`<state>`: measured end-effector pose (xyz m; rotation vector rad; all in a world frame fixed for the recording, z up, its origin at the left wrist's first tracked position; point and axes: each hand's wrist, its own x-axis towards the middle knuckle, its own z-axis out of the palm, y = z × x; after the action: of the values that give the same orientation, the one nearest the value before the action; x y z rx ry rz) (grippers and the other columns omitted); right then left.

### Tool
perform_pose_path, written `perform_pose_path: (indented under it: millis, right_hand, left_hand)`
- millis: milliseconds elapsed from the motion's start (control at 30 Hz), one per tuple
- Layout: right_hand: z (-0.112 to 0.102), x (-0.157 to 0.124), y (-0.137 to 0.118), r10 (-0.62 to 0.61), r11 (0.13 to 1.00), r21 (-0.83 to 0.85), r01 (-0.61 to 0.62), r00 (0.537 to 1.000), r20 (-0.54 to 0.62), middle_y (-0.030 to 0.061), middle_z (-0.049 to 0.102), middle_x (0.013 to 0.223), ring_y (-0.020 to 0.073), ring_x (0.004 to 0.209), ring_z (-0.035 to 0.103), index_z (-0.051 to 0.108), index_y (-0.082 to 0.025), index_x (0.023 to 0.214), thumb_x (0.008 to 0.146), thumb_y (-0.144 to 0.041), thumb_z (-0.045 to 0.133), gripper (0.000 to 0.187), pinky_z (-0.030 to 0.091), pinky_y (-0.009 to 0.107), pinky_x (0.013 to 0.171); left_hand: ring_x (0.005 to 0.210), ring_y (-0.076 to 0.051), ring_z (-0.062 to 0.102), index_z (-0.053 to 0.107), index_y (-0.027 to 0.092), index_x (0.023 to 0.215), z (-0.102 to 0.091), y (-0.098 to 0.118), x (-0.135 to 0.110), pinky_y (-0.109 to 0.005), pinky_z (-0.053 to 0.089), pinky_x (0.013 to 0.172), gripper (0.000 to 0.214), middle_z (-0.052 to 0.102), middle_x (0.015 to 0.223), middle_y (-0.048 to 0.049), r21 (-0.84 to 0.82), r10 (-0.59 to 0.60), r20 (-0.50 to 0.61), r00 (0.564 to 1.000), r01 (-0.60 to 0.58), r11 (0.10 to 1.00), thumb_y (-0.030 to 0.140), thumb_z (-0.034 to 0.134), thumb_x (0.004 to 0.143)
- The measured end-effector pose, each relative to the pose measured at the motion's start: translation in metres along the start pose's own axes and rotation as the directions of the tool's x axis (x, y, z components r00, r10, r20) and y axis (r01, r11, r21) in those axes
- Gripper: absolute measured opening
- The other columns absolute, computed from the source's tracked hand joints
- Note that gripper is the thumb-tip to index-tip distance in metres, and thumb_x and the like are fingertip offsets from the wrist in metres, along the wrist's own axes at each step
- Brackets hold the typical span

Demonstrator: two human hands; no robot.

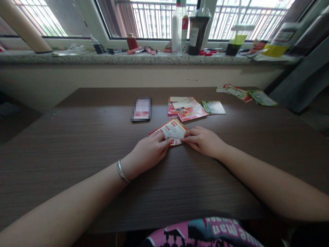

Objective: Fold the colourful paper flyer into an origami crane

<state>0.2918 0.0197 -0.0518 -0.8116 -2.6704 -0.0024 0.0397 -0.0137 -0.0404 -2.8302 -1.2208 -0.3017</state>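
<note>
A red and white printed leaflet (171,130) lies on the dark wooden table (77,144) in front of me. My left hand (147,152), with a silver bangle on the wrist, presses its near left corner with fingers closed together. My right hand (203,140) pinches the leaflet's near right edge, fingers curled. Both hands meet at the paper's near corner, which looks folded.
Beyond lie a phone (141,109), a stack of red leaflets (187,109), a green leaflet (214,107) and more leaflets (239,92) at the far right. The stone windowsill (123,59) holds bottles, cups, pens and a cardboard tube (20,25).
</note>
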Motion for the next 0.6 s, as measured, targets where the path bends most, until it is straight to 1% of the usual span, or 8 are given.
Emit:
perform_pose_path:
  millis: [67, 133, 233, 333, 467, 533, 600]
  right_hand:
    - [0.0001, 0.0001, 0.0001, -0.001, 1.0, 0.002, 0.001, 1.0, -0.007, 0.0091, 0.069, 0.101, 0.0202, 0.089, 0.059, 0.073, -0.022, 0.108, 0.093, -0.021, 0.052, 0.026, 0.049, 0.036, 0.08]
    - [0.0002, 0.0003, 0.0002, -0.005, 1.0, 0.007, 0.005, 1.0, -0.013, 0.0095, 0.069, 0.101, 0.0204, 0.089, 0.06, 0.073, -0.022, 0.108, 0.093, -0.021, 0.052, 0.026, 0.049, 0.037, 0.081]
    - [-0.0003, 0.0002, -0.0003, 0.0, 1.0, 0.017, 0.0, 1.0, -0.009, 0.0097, 0.069, 0.102, 0.0208, 0.092, 0.06, 0.072, -0.021, 0.108, 0.094, -0.023, 0.05, 0.026, 0.05, 0.037, 0.081]
    - [-0.0003, -0.0005, -0.0015, 0.049, 0.998, 0.03, -0.049, 0.999, -0.002, 0.009, 0.07, 0.103, 0.021, 0.094, 0.062, 0.073, -0.021, 0.105, 0.093, -0.024, 0.052, 0.024, 0.05, 0.037, 0.083]
    - [0.003, -0.0005, -0.0009, 0.14, 0.987, 0.08, -0.136, 0.989, -0.045, 0.0086, 0.071, 0.102, 0.0213, 0.094, 0.064, 0.073, -0.019, 0.097, 0.091, -0.024, 0.057, 0.018, 0.051, 0.037, 0.084]
    - [0.0052, -0.0001, 0.0009, 0.143, 0.986, 0.098, -0.136, 0.988, -0.062, 0.0085, 0.071, 0.102, 0.0211, 0.094, 0.064, 0.073, -0.018, 0.098, 0.09, -0.023, 0.058, 0.017, 0.051, 0.036, 0.084]
    - [0.0065, -0.0002, 0.0031, 0.118, 0.989, 0.091, -0.112, 0.991, -0.062, 0.0079, 0.071, 0.102, 0.0209, 0.095, 0.064, 0.073, -0.019, 0.099, 0.091, -0.022, 0.056, 0.018, 0.051, 0.036, 0.085]
  left_hand:
    - [0.103, -0.022, 0.06, 0.063, 0.024, 0.118, 0.0005, 0.0002, 0.0002, -0.043, 0.049, 0.098, 0.029, 0.062, 0.107, -0.0092, 0.006, 0.009, -0.013, 1.0, -0.009, 1.0, 0.026, 0.045, 0.096]
    - [0.106, -0.023, 0.059, 0.063, 0.022, 0.117, 0.0011, 0.0005, 0.0006, -0.043, 0.048, 0.1, 0.028, 0.062, 0.109, -0.0094, 0.014, 0.045, -0.027, 0.999, -0.045, 0.999, 0.024, 0.044, 0.096]
    - [0.11, -0.025, 0.057, 0.063, 0.019, 0.115, 0.0014, 0.0011, 0.0011, -0.042, 0.05, 0.097, 0.028, 0.063, 0.111, -0.0108, 0.034, 0.079, -0.028, 0.997, -0.078, 0.996, 0.02, 0.044, 0.095]
    - [0.109, -0.026, 0.058, 0.062, 0.018, 0.115, 0.0009, 0.0014, 0.001, -0.042, 0.051, 0.094, 0.028, 0.063, 0.11, -0.0108, 0.063, 0.069, -0.008, 0.998, -0.069, 0.996, 0.019, 0.043, 0.095]
    - [0.108, -0.027, 0.058, 0.061, 0.019, 0.117, 0.0003, -0.0008, 0.0012, -0.041, 0.053, 0.088, 0.028, 0.064, 0.11, -0.0109, 0.091, 0.057, 0.005, 0.998, -0.057, 0.994, 0.021, 0.045, 0.094]
    - [0.109, -0.028, 0.058, 0.061, 0.02, 0.119, -0.0001, -0.0025, 0.0018, -0.042, 0.053, 0.087, 0.029, 0.064, 0.11, -0.0112, 0.087, 0.043, 0.0, 0.999, -0.043, 0.995, 0.023, 0.046, 0.094]
    - [0.109, -0.029, 0.058, 0.059, 0.022, 0.123, -0.0007, -0.0038, 0.0026, -0.043, 0.053, 0.087, 0.031, 0.064, 0.111, -0.0107, 0.082, 0.04, 0.001, 0.999, -0.04, 0.996, 0.025, 0.045, 0.095]
